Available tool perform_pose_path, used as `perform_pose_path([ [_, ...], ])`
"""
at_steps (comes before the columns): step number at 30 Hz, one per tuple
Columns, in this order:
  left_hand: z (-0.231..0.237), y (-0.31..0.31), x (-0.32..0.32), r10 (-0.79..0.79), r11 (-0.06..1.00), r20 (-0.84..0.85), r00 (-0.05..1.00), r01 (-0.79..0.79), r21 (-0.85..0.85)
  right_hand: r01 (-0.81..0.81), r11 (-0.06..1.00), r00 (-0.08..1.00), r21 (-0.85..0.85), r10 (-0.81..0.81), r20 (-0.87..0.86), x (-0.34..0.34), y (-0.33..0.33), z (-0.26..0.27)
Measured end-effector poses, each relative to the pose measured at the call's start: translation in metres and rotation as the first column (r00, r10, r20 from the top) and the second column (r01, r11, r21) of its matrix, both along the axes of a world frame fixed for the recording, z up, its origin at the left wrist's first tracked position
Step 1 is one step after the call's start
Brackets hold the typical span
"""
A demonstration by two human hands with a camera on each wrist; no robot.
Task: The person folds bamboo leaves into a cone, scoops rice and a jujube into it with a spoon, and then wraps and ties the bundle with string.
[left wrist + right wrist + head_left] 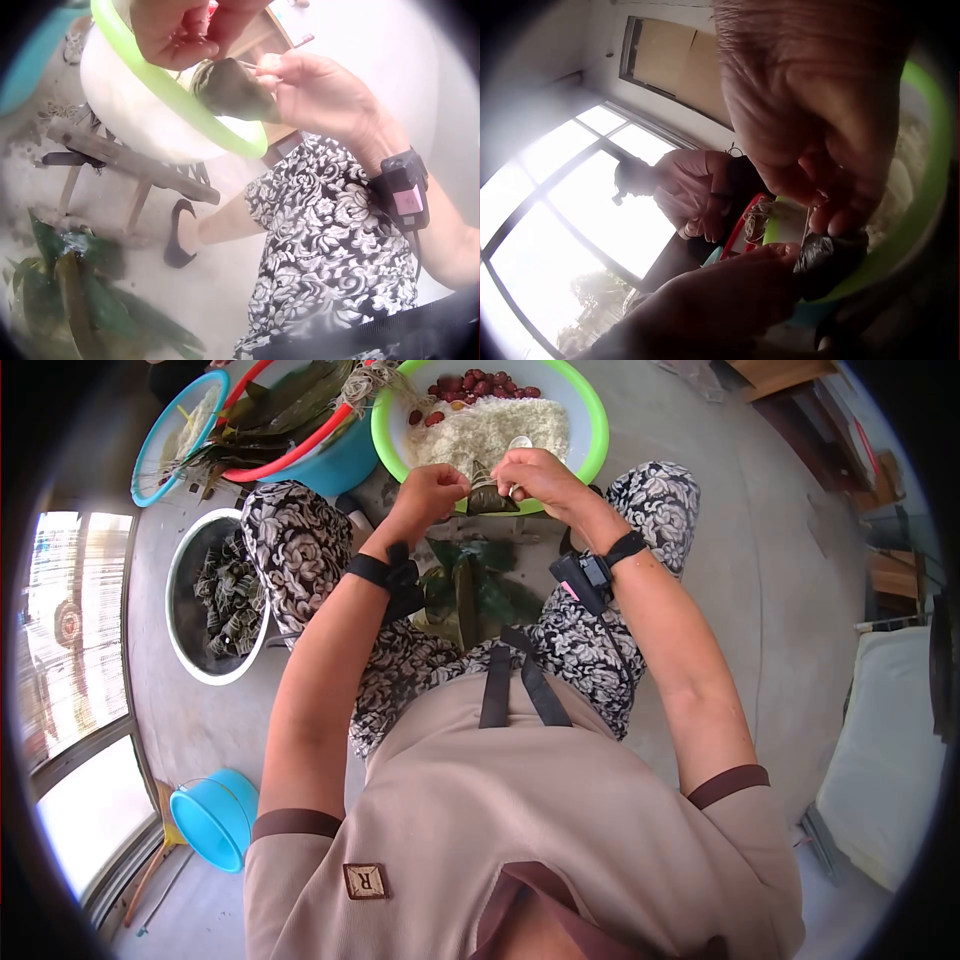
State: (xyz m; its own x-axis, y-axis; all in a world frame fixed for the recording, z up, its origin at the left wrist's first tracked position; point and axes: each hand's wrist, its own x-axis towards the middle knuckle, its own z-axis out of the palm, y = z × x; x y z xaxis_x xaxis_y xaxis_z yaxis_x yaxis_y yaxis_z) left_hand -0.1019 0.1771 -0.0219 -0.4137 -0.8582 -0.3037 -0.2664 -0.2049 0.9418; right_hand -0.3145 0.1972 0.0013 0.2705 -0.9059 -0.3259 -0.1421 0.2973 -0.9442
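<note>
A leaf-wrapped rice dumpling (490, 500) is at the near rim of the green-rimmed basin (597, 435), between the two hands. Thin string (246, 65) runs across its top. My left hand (432, 498) pinches the string on one side, fingers curled close to the wrapped leaf. On the other side my right hand (545, 478) pinches the string between thumb and fingertips. The right wrist view shows the dark dumpling (829, 259) just under the right fingertips, with the left hand (720, 296) against its side. White rice (500, 425) and red dates (480, 382) fill the basin.
Left of the basin stands a red-rimmed tub (310, 445) of long leaves, with a string bundle (365, 385) on its rim. A white basin (183, 635) holds several wrapped dumplings. Leaves (90, 296) lie low between the legs. Another person (690, 187) sits across.
</note>
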Motion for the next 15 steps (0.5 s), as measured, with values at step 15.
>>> perform_pose_path([
  [15,0.012,0.006,-0.008,0.013,0.868,0.314,0.949,0.145,-0.475,-0.127,0.992,0.988,0.011,0.126,0.091,0.001,-0.007,0.002],
])
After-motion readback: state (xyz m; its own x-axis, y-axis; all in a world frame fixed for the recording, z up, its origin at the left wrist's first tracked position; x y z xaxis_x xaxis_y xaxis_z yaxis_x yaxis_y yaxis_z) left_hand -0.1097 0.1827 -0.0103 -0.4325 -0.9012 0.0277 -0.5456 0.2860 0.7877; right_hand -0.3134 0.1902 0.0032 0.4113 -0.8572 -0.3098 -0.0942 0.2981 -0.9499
